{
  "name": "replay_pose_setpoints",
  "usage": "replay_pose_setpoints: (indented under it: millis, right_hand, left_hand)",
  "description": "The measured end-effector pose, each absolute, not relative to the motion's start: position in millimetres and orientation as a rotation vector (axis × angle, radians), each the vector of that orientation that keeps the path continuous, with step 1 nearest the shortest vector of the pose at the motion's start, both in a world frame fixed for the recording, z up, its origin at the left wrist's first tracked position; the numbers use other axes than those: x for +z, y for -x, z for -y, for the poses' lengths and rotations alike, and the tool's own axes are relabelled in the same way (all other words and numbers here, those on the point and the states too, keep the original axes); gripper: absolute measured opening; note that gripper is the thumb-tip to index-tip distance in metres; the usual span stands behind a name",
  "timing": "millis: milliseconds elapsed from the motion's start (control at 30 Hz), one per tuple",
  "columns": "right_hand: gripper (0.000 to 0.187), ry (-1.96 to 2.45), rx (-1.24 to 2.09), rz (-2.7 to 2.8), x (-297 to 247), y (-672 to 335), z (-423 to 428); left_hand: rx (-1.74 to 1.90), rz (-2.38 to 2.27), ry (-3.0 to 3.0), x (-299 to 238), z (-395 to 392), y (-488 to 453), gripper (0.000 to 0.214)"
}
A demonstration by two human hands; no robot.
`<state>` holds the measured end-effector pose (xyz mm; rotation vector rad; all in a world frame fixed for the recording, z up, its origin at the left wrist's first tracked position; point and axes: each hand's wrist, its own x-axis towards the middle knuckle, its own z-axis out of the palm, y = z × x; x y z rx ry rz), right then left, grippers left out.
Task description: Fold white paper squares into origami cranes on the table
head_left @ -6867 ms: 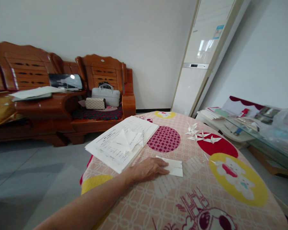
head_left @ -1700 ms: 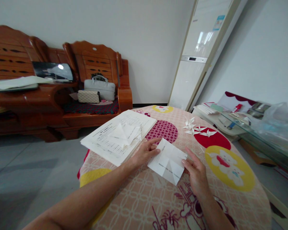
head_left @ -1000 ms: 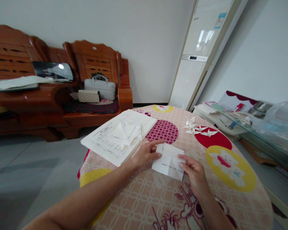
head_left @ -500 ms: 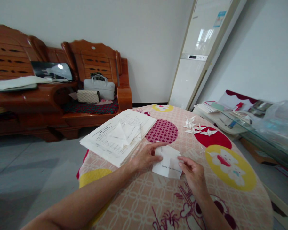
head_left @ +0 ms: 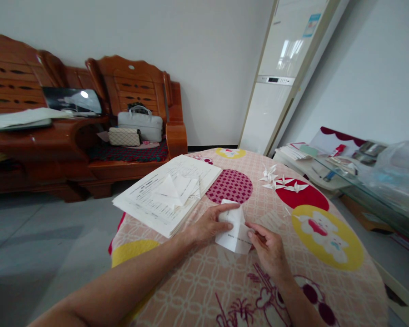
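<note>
A white sheet of paper (head_left: pixel 234 229), partly folded, is held just above the patterned tablecloth (head_left: pixel 313 281) of a round table. My left hand (head_left: pixel 209 222) pinches its left edge with thumb and forefinger. My right hand (head_left: pixel 267 247) grips its right side, fingers curled and pushing the paper inward. Both hands are closed on the same sheet. A stack of printed pages (head_left: pixel 167 193) with several folded white pieces on top lies just left of my left hand.
Several small white paper cranes (head_left: pixel 281 181) sit at the far right of the table. A wooden sofa (head_left: pixel 88 131) with bags stands beyond the left edge. A tall white air conditioner (head_left: pixel 279 77) and a cluttered glass table (head_left: pixel 368 181) are on the right.
The paper, earlier spread wide between my hands, has been pressed narrower. My right hand has moved left toward my left hand, folding the right side in.
</note>
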<state>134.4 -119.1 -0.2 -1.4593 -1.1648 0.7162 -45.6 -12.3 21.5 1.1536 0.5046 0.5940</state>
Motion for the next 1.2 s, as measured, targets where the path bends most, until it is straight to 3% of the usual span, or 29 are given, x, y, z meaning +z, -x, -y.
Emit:
replay_pose_setpoints:
  millis: [367, 533, 733, 867, 1000, 1200]
  right_hand:
    - [0.033, 1.536, 0.592, 1.076, 2, -135, 118]
    - [0.035, 1.548, 0.685, 0.989, 3, -135, 118]
    - [0.022, 1.439, 0.686, 0.990, 4, -136, 118]
    - [0.023, 1.418, 0.651, 1.007, 5, -138, 120]
    - [0.021, 1.413, 0.543, 1.040, 10, -136, 122]
    - [0.017, 1.414, 0.394, 1.162, 13, -132, 122]
  left_hand:
    - [0.600, -0.452, -1.406, 14, 14, 43, 0.069]
    - [0.566, -0.410, -1.367, 10, 14, 42, 0.070]
    - [0.534, -0.453, -1.394, 8, 11, 45, 0.069]
    - [0.655, -0.624, -1.512, 13, 8, 45, 0.066]
    - [0.862, -0.767, -1.680, 26, 8, 47, 0.056]
    - [0.944, -0.765, -1.952, 36, 15, 48, 0.022]
